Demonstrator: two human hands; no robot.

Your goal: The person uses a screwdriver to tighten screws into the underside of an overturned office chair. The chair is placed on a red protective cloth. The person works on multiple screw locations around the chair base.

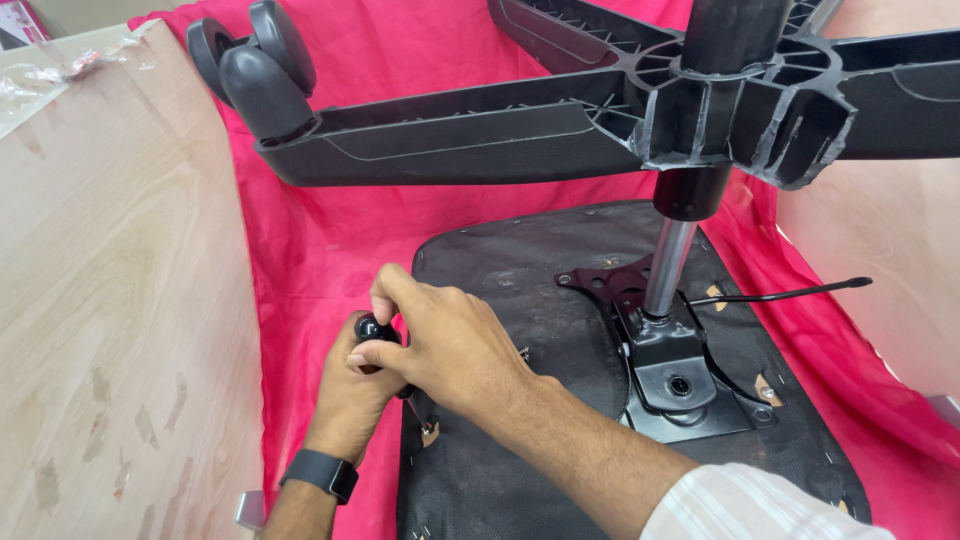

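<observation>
An office chair lies upside down on a red cloth (320, 230). Its black seat underside (520, 300) faces up, with a black metal mechanism plate (672, 375) and a silver gas-lift column (668, 265) rising to the black star base (700, 110). My left hand (352, 390), with a black wristband, and my right hand (445, 345) both grip a black tool handle (370, 328) at the seat's left edge. The tool's tip is hidden under my hands.
A black caster wheel (255, 65) sits on the base arm at upper left. A thin black lever (790, 293) sticks out right from the mechanism. Light wooden panels (110, 300) flank the cloth on the left and on the right (890, 260).
</observation>
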